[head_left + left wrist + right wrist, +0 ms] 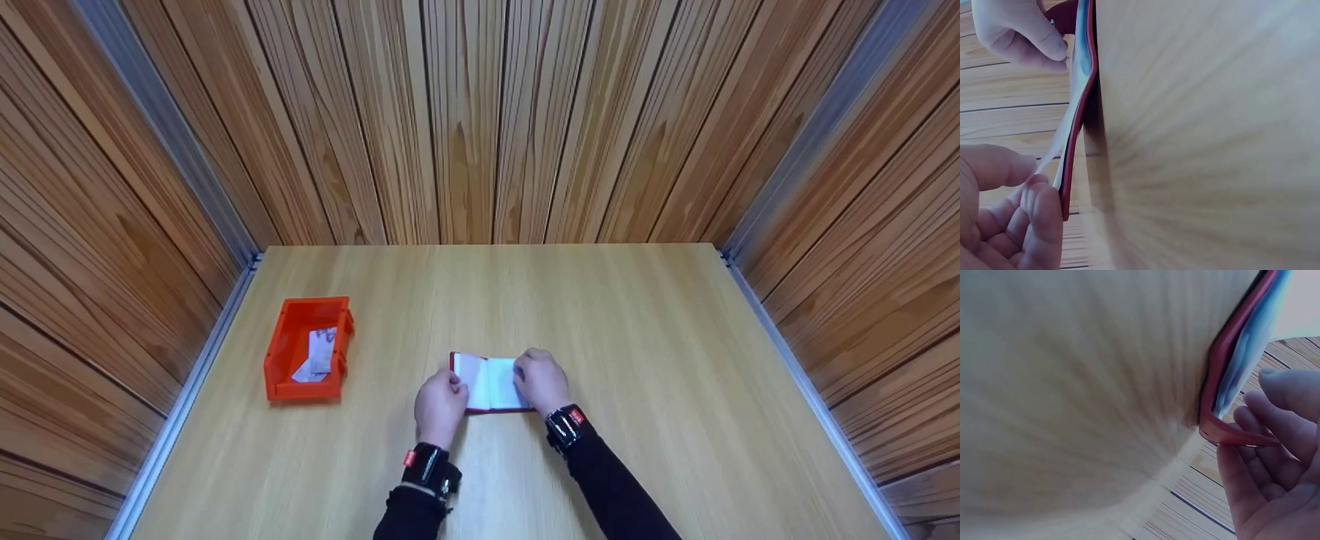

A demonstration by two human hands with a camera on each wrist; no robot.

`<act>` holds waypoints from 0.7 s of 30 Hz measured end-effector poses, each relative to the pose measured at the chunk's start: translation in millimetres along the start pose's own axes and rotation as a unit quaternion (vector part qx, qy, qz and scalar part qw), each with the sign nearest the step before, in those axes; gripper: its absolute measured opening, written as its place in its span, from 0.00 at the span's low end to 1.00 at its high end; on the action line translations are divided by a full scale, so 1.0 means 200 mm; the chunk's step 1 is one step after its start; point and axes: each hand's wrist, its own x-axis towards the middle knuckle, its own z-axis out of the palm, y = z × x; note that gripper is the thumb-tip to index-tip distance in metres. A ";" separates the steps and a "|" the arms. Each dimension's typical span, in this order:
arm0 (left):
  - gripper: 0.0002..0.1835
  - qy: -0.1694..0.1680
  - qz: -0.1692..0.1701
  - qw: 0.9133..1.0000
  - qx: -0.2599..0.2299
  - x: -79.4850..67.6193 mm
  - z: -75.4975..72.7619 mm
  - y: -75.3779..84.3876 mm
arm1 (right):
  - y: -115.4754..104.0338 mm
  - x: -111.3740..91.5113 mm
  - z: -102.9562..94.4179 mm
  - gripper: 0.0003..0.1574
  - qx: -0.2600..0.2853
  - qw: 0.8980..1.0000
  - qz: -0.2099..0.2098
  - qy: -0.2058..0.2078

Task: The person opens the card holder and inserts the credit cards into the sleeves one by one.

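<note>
A small red-covered notebook (489, 384) lies spread open on the table, its pale pages facing up. My left hand (440, 409) is at its left side; in the left wrist view the thumb and fingers pinch a thin, lifted page (1063, 132) above the red cover (1072, 152). At the right side is my right hand (543, 381), thumb over the page edge. The right wrist view shows its curled fingers (1239, 481) around a red flap (1235, 435) that bends up from the cover.
An orange bin (306, 391) stands on the table (645, 330) to the left, with a few pale printed paper pieces (318, 352) inside. Wood-plank walls (465, 127) and metal rails (814, 420) border the table.
</note>
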 end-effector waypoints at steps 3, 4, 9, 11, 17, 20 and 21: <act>0.04 -0.003 -0.004 1.000 0.003 0.00 0.00 -0.01 | 0.00 0.00 0.00 0.05 0.001 1.000 0.003 -0.007; 0.04 -0.005 -0.005 1.000 0.003 0.00 0.00 -0.02 | 0.00 0.00 0.00 0.05 0.001 1.000 0.004 -0.010; 0.04 -0.015 -0.007 1.000 0.012 0.01 0.00 -0.03 | 0.00 0.00 -0.01 0.06 0.005 1.000 0.009 -0.028; 0.05 -0.015 -0.007 1.000 0.018 0.01 0.00 -0.04 | 0.00 0.00 -0.01 0.07 0.007 0.999 0.011 -0.033; 0.06 -0.016 0.002 0.999 0.036 0.01 0.00 -0.05 | 0.00 0.00 -0.01 0.07 -0.004 1.000 0.000 -0.030; 0.07 -0.019 -0.003 0.999 0.035 0.01 0.00 -0.05 | 0.00 -0.01 -0.01 0.08 -0.010 1.000 -0.005 -0.025; 0.08 -0.020 -0.006 0.999 0.033 0.01 0.00 -0.05 | 0.00 -0.01 0.00 0.08 -0.010 1.000 -0.004 -0.025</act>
